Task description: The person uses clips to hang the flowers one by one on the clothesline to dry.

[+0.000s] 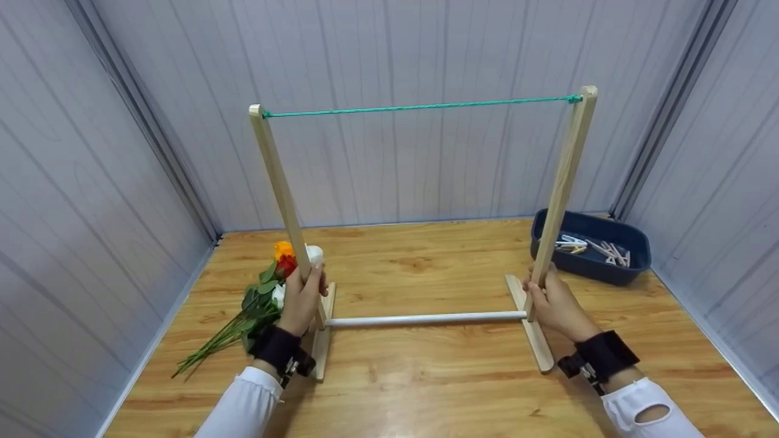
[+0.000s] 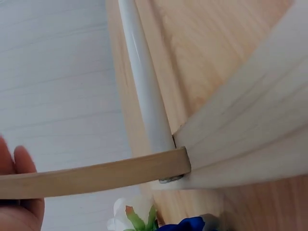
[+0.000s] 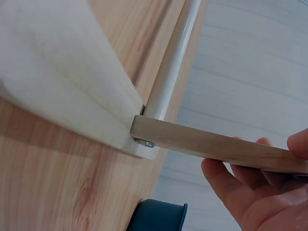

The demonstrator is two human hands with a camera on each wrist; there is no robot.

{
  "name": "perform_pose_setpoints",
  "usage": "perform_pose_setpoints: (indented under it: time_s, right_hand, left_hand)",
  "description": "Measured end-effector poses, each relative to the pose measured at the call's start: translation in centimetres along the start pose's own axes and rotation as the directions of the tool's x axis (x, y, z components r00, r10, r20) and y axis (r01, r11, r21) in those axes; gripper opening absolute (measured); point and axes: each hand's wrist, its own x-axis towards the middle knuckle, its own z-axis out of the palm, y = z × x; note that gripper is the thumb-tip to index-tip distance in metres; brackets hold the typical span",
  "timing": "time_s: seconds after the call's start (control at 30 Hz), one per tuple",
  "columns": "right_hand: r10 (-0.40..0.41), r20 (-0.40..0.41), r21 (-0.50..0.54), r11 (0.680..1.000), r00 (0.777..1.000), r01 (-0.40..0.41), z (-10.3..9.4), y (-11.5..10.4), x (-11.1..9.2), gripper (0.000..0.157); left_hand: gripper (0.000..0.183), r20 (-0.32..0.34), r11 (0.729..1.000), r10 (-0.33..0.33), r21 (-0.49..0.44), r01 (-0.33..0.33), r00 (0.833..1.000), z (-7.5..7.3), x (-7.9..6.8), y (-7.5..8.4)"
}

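Note:
A wooden rack (image 1: 565, 176) stands on the table, with two uprights on flat feet. A green cord (image 1: 420, 107) runs between the tops, and a white rod (image 1: 426, 319) joins the uprights low down. My left hand (image 1: 302, 301) grips the left upright (image 2: 106, 176) in its lower part. On the other side my right hand (image 1: 560, 304) grips the right upright (image 3: 216, 145), fingers and thumb around it. Both uprights lean outward in the head view. In the wrist views, each upright meets its foot beside the rod's end.
Artificial flowers (image 1: 261, 298) with green stems lie left of the rack, partly behind my left hand. A dark blue bin (image 1: 608, 274) with several clothespins (image 1: 611, 252) stands at the back right. Pale panel walls (image 1: 395, 170) enclose the wooden table (image 1: 420, 389).

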Motion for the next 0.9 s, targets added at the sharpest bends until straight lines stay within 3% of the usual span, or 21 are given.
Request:
perform_pose_setpoints:
  time_s: [0.2, 0.33, 0.47, 0.73, 0.9]
  right_hand:
    - [-0.011, 0.046, 0.012, 1.0, 0.999, 0.011, -0.7, 0.1, -0.6, 0.037]
    - [-0.053, 0.118, 0.006, 0.999, 0.992, 0.053, -1.9, 0.7, -0.7, 0.064]
    - [-0.103, 0.129, -0.094, 0.989, 0.986, 0.115, -3.1, 1.7, 0.1, 0.073]
    - [-0.182, -0.041, -0.386, 0.91, 0.982, 0.153, -4.9, 3.8, 3.4, 0.048]
    - [-0.072, -0.032, -0.525, 0.85, 0.997, 0.045, -6.1, 5.4, 4.9, 0.051]
  left_hand:
    - [0.032, -0.034, 0.999, -0.017, 0.046, 0.018, 0.999, 0.2, -0.6, 0.1]
    - [0.031, -0.033, 0.998, -0.041, 0.055, 0.042, 0.999, 0.2, -0.8, 0.2]
    - [0.031, -0.029, 0.996, -0.063, 0.055, 0.064, 0.998, 0.0, -0.8, 0.3]
    - [0.034, -0.03, 0.996, -0.071, 0.051, 0.072, 0.997, 0.0, -0.6, 0.6]
    - [0.033, -0.028, 0.996, -0.077, 0.051, 0.079, 0.997, 0.2, -0.6, 0.6]
